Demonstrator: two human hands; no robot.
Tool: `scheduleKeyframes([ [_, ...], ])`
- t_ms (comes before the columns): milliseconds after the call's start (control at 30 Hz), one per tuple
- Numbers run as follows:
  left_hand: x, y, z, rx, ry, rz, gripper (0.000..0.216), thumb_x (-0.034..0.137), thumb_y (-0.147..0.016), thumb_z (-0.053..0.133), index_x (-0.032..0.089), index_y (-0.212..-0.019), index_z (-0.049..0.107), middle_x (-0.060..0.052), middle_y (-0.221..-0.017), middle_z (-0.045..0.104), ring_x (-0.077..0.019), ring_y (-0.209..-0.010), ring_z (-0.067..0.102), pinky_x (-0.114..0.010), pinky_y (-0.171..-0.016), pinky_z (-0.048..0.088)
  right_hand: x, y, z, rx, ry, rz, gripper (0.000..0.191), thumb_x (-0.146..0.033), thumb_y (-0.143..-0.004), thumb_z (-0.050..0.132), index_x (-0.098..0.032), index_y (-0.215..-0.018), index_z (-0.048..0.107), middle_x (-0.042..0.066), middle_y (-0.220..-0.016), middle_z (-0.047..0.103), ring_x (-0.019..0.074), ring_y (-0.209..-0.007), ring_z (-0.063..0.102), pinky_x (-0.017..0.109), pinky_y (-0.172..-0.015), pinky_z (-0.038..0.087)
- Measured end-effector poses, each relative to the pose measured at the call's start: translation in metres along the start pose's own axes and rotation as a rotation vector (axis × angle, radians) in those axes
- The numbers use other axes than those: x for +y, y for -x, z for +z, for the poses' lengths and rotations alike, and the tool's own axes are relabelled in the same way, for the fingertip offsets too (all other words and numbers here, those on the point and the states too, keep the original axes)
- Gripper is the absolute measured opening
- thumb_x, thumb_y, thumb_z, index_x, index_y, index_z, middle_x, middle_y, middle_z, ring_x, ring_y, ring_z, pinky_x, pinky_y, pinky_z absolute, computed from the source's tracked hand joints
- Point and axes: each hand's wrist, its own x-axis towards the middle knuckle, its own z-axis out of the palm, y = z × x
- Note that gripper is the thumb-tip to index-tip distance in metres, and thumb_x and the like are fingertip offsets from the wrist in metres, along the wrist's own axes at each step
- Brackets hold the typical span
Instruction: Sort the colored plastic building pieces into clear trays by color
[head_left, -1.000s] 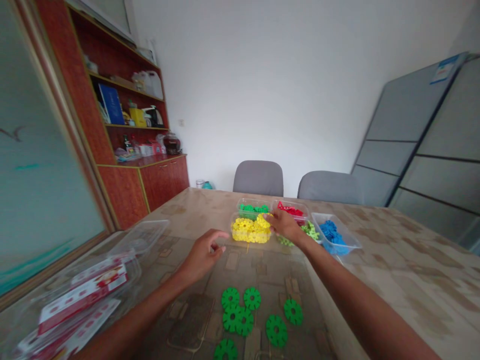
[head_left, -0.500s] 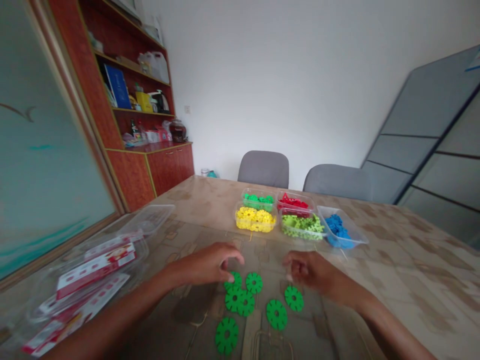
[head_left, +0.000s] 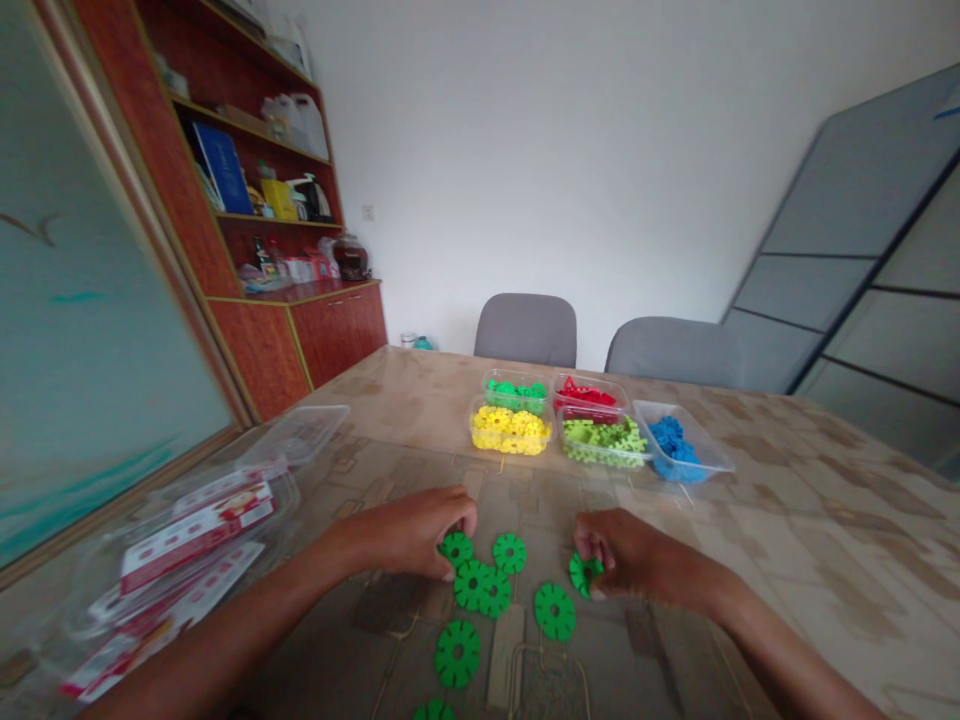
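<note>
My left hand (head_left: 427,530) curls its thumb and fingers around the edge of a green notched disc (head_left: 456,548) on the table. Over to the right, my right hand (head_left: 619,550) pinches another green notched disc (head_left: 583,574), its fingertips covering part of it. Between the hands lie two overlapping discs (head_left: 474,585), a single disc (head_left: 510,553) just behind them, and one more disc (head_left: 555,611) nearer my right hand. Closer to me is a flat green disc (head_left: 457,653), and part of another disc (head_left: 433,710) shows at the bottom edge.
Clear plastic tubs stand farther back, holding green pieces (head_left: 517,391), red pieces (head_left: 586,394), yellow pieces (head_left: 510,428), lime pieces (head_left: 602,438) and blue pieces (head_left: 675,446). Clear lids and red-and-white cards (head_left: 199,535) are piled at left. Two grey chairs (head_left: 526,330) stand behind the table.
My left hand has closed in on the upper-left disc. My right hand has come down onto the right-hand disc and gripped it. The view has tilted, showing another disc at the bottom.
</note>
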Motion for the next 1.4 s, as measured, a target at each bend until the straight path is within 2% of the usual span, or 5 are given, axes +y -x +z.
scheduleKeyframes([
  [300, 0.017, 0.006, -0.006, 0.02, -0.002, 0.014, 0.033, 0.019, -0.07, 0.066, 0.022, -0.1, 0.054, 0.005, -0.083, 0.056, -0.0145, -0.076, 0.055, -0.02, -0.061, 0.037, -0.024, 0.002, 0.007, -0.191, -0.266, -0.134, 0.014, -0.018, -0.074, 0.064, -0.017, -0.087, 0.058, -0.006, -0.065, 0.052, 0.0103, -0.059, 0.049, 0.02, -0.052, 0.035],
  [567, 0.032, 0.003, 0.015, 0.011, -0.129, 0.091, 0.046, 0.027, -0.062, 0.083, 0.022, -0.097, 0.054, 0.003, -0.095, 0.055, -0.0182, -0.087, 0.056, -0.022, -0.066, 0.037, -0.021, 0.004, 0.03, -0.053, 0.077, -0.12, 0.038, -0.014, -0.06, 0.078, -0.021, -0.094, 0.062, -0.002, -0.085, 0.057, 0.0151, -0.077, 0.052, 0.022, -0.061, 0.035],
  [800, 0.03, 0.003, 0.012, 0.018, -0.138, 0.093, 0.036, 0.02, -0.064, 0.076, 0.021, -0.092, 0.054, 0.003, -0.091, 0.056, -0.0174, -0.086, 0.057, -0.023, -0.067, 0.038, -0.023, -0.005, 0.031, -0.066, -0.125, -0.168, 0.024, -0.008, -0.066, 0.07, -0.019, -0.082, 0.058, -0.008, -0.066, 0.049, 0.0092, -0.06, 0.045, 0.019, -0.05, 0.028],
  [933, 0.028, 0.007, 0.007, -0.006, -0.111, 0.096, 0.04, 0.019, -0.064, 0.076, 0.022, -0.098, 0.056, 0.004, -0.092, 0.058, -0.0167, -0.085, 0.057, -0.022, -0.068, 0.039, -0.017, -0.025, 0.043, 0.079, -0.258, -0.231, 0.018, -0.006, -0.071, 0.061, -0.018, -0.083, 0.056, -0.008, -0.065, 0.047, 0.0088, -0.059, 0.042, 0.019, -0.052, 0.031],
  [1400, 0.045, 0.014, 0.011, -0.103, -0.157, 0.128, 0.038, 0.022, -0.065, 0.077, 0.024, -0.096, 0.056, 0.003, -0.092, 0.058, -0.0176, -0.082, 0.058, -0.023, -0.062, 0.037, -0.029, -0.037, 0.055, 0.189, -0.084, -0.213, 0.03, -0.008, -0.066, 0.07, -0.019, -0.09, 0.058, 0.0, -0.086, 0.057, 0.0182, -0.082, 0.052, 0.027, -0.071, 0.037],
])
